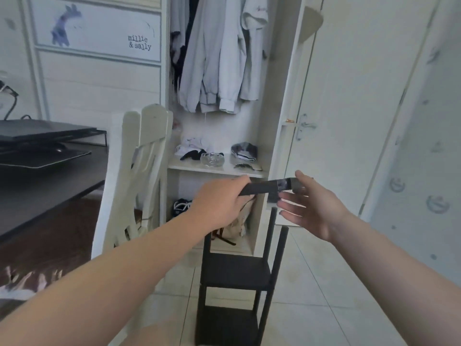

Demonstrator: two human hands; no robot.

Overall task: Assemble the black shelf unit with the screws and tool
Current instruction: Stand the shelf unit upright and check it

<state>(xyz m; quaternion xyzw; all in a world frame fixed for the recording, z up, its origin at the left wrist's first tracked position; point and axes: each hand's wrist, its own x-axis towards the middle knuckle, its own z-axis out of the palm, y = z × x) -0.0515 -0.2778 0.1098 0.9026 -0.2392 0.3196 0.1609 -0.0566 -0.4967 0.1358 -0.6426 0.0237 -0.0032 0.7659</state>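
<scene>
- Above the black slatted shelf unit [237,268] on the pale tiled floor [324,295]: flat black board [259,188], level.
- Left hand [219,206] curled round its left end.
- Right hand [314,208] spread open at its right end.

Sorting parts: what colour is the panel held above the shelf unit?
The panel is black; head view.

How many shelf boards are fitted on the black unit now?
2: upper board between the posts, lower board near the floor. A third black board is in the left hand above. Any lower one would be out of frame.
</scene>
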